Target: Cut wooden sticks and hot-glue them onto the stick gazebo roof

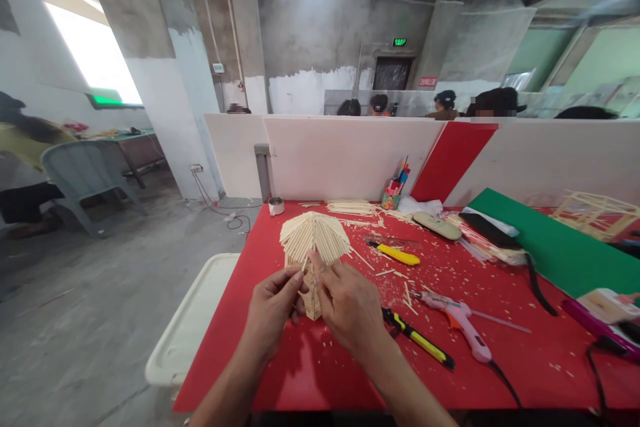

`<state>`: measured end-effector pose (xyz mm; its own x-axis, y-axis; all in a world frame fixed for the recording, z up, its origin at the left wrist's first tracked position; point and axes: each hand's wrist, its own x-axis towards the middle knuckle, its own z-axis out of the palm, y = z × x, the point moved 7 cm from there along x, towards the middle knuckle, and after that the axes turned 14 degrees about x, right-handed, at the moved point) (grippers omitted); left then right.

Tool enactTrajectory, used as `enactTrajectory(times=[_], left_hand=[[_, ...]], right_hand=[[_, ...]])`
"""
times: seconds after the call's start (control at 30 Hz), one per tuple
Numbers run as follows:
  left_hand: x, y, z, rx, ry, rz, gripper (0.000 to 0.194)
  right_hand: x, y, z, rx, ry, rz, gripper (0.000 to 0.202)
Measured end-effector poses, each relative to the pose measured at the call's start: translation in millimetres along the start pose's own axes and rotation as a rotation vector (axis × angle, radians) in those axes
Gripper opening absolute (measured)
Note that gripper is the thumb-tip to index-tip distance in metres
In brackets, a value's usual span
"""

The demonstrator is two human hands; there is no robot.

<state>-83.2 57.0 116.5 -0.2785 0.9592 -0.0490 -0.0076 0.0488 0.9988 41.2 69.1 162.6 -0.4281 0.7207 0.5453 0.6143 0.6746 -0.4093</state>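
A small model house built of thin wooden sticks stands near the table's left side, its wide sloping roof (315,230) fanning out in pale rows. My left hand (273,300) pinches a short wooden stick (305,264) between thumb and forefinger at the roof's near edge. From the other side, my right hand (353,303) lays its forefinger on the roof, while its remaining fingers curl against the walls (313,307). Both hands hide much of the lower part. My right thumb does not show.
Right of the model lie a yellow cutter (397,253), a black-and-yellow cutter (423,341) and a pink glue gun (465,327) with its cord. Loose sticks (353,207), a pen cup (391,195) and a tape roll (276,206) stand behind. Scraps litter the red table (230,347).
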Motion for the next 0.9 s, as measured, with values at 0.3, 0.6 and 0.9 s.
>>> enactTrajectory(times=[0.3, 0.6, 0.9], left_hand=[[7.2, 7.2, 2.1, 0.041, -0.016, -0.012, 0.03], [7.5, 9.0, 1.4, 0.038, -0.014, -0.027, 0.031], [7.9, 8.0, 1.5, 0.02, -0.01, -0.041, 0.031]], right_hand=[[0.4, 0.9, 1.4, -0.018, -0.009, 0.004, 0.05], [1.5, 0.9, 1.9, -0.016, -0.016, 0.003, 0.05], [0.5, 3.3, 4.0, 0.002, -0.035, 0.012, 0.05]])
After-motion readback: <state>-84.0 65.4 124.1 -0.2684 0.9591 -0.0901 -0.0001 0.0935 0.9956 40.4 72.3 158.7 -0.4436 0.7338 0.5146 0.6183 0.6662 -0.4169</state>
